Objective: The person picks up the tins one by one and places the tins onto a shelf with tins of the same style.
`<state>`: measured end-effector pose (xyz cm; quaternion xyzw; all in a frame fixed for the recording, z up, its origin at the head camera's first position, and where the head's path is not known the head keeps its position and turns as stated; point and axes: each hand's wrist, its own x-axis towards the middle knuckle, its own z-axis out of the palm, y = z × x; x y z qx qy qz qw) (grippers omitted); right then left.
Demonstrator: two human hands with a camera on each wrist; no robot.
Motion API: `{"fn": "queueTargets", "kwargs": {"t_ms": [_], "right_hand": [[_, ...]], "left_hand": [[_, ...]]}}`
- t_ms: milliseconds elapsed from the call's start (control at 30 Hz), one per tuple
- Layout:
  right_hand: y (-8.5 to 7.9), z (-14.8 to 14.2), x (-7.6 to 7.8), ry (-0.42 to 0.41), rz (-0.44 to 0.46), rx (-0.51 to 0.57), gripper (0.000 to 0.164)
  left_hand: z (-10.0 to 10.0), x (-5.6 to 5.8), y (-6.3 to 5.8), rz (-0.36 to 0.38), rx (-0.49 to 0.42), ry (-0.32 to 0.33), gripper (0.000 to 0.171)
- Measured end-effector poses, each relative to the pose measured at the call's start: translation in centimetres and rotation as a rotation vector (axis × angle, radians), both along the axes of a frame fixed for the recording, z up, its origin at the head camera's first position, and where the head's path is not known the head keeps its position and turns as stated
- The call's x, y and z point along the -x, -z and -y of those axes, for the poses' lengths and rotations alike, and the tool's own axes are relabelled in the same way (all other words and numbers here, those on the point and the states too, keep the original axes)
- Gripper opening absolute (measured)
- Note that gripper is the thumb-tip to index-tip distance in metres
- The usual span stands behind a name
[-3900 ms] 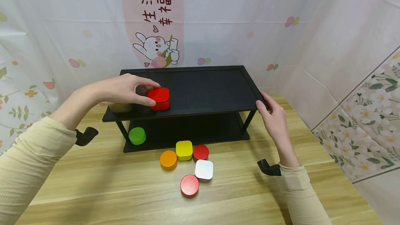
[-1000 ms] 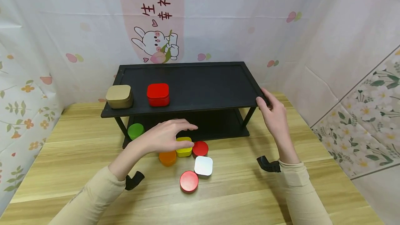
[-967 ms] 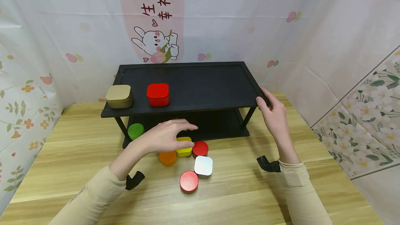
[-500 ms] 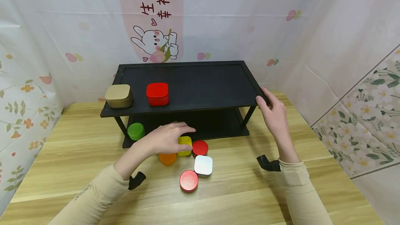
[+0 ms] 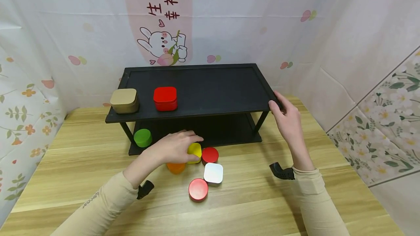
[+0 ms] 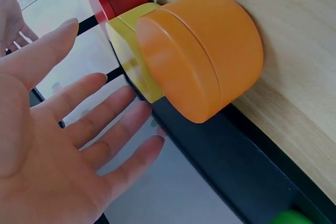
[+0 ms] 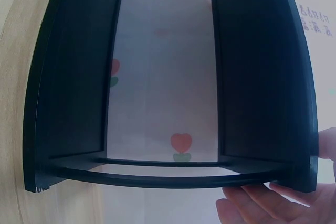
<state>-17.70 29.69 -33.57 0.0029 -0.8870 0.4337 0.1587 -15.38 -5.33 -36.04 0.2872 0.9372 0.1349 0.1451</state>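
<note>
In the head view my left hand [image 5: 175,148] hovers over a square yellow tin [image 5: 194,152], thumb and fingers spread around its far and near sides. The left wrist view has the fingers relaxed and nothing in the palm, with the yellow tin [image 6: 134,51] just beyond the fingertips. A round orange tin [image 5: 176,168] is partly covered by this hand. My right hand [image 5: 288,117] grips the right front corner of a black two-tier shelf [image 5: 210,90]; in the right wrist view its fingers curl round the end of the board.
A gold tin [image 5: 124,100] and a square red tin [image 5: 165,98] stand on the upper tier, a green tin [image 5: 142,138] on the lower left. Before the shelf lie a dark red round tin [image 5: 210,155], a white square tin [image 5: 213,173] and a lighter red round tin [image 5: 198,189].
My left hand has let go of the red tin on the upper tier, come down to the tins before the shelf, and lowered toward the yellow one. The right hand has stayed on the corner.
</note>
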Motion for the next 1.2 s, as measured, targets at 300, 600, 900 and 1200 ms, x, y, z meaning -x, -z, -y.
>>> {"fn": "queueTargets", "kwargs": {"t_ms": [300,600,900,1200], "right_hand": [[0.0,0.0,0.1,0.003,-0.004,-0.004,0.055],[0.0,0.0,0.0,0.002,-0.002,-0.006,0.056],[0.1,0.0,0.0,-0.004,0.002,-0.003,0.057],[0.2,-0.1,0.2,0.002,0.004,-0.005,0.058]], "left_hand": [[-0.2,0.0,0.5,0.001,0.022,0.005,0.058],[-0.4,0.1,0.9,-0.009,0.036,0.013,0.057],[-0.4,0.2,1.3,0.007,0.034,-0.014,0.056],[-0.4,0.2,1.6,-0.021,0.015,0.001,0.054]]}}
